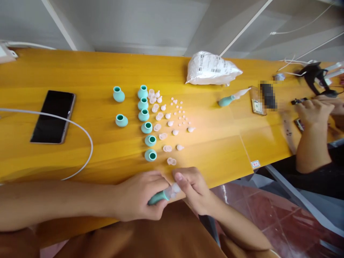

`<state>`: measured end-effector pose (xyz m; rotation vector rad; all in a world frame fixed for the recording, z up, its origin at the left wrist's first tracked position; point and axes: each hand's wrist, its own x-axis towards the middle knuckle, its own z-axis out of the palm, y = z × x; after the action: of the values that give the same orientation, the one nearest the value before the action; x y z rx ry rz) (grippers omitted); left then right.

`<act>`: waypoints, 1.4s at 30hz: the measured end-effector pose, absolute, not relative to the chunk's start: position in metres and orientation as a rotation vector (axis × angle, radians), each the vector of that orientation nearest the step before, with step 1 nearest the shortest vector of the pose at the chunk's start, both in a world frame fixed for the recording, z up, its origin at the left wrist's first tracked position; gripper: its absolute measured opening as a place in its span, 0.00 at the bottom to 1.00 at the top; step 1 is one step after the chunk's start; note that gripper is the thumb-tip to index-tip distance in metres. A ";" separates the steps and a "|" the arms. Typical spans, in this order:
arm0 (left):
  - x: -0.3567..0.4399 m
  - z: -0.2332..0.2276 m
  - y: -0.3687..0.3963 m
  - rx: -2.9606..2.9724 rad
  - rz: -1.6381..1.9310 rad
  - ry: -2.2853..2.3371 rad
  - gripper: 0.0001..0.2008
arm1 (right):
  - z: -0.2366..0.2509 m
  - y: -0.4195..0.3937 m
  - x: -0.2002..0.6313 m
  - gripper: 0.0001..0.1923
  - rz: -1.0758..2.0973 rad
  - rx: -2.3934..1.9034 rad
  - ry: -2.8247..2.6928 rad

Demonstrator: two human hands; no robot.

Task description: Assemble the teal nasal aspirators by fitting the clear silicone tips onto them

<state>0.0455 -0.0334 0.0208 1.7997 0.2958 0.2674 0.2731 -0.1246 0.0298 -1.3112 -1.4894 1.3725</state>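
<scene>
At the near edge of a wooden bench (217, 154), in the head-camera view, a person's left hand (143, 193) closes around a green bulb (158, 198), its clear collar (168, 192) angled toward the right hand (196, 190), whose thumb lies by the pale end (176, 187); blur hides whether those fingers pinch it. Holding it at the edge probably keeps the elbows free and the loose pieces undisturbed. Beyond, a column of six open-mouthed bulbs (145, 130) runs toward the rear edge, with clear caps (162, 136), white teardrop pieces (170, 123) and small discs (180, 118) alongside, apparently sorted by kind for easy reach. Right of the discs, bare wood gives room to move, up to a tipped bulb (225, 101), well short of a co-worker's hand (313, 111). Leftward, a cable (91, 145) loops over a phone (52, 120), narrowing the space.
</scene>
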 end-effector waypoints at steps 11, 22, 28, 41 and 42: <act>0.040 0.033 -0.028 1.794 0.521 0.454 0.13 | 0.003 -0.136 0.226 0.30 1.832 -0.803 -0.296; 0.041 0.038 -0.028 1.623 0.508 0.492 0.11 | 0.015 -0.146 0.265 0.14 0.693 -1.190 -1.316; 0.039 0.038 -0.030 1.543 0.334 0.556 0.16 | 0.041 -0.134 0.289 0.17 0.561 -1.029 -2.016; 0.039 0.035 -0.034 1.563 0.295 0.505 0.16 | 0.050 -0.121 0.300 0.10 0.836 -0.974 -1.746; 0.039 0.035 -0.034 1.569 0.294 0.503 0.16 | 0.054 -0.111 0.309 0.11 0.734 -1.036 -1.739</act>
<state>0.0386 -0.0340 0.0349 1.5686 0.5031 0.2944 0.3085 -0.1107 0.0537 -1.0363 -1.7391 0.7345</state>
